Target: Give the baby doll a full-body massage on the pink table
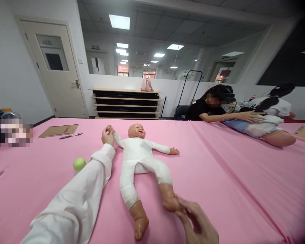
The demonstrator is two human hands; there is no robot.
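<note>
A baby doll (137, 152) with a white cloth body lies on its back on the pink tablecloth (213, 189), head away from me and arms spread. At its raised hand on the left side of the view, my left hand (108, 137) is closed around the doll's small hand. Nearer to me, my right hand (195, 217) grips the doll's foot on the right side between thumb and fingers. The doll's other leg and other arm rest free on the cloth.
Left of my sleeve stands a green-capped bottle (79, 164). A brown notebook (58, 130) and a pen (71, 136) lie farther back. At the right, a person (213, 105) in black handles another doll (279, 137); someone in white sits beyond. Wooden boards (127, 105) are stacked behind.
</note>
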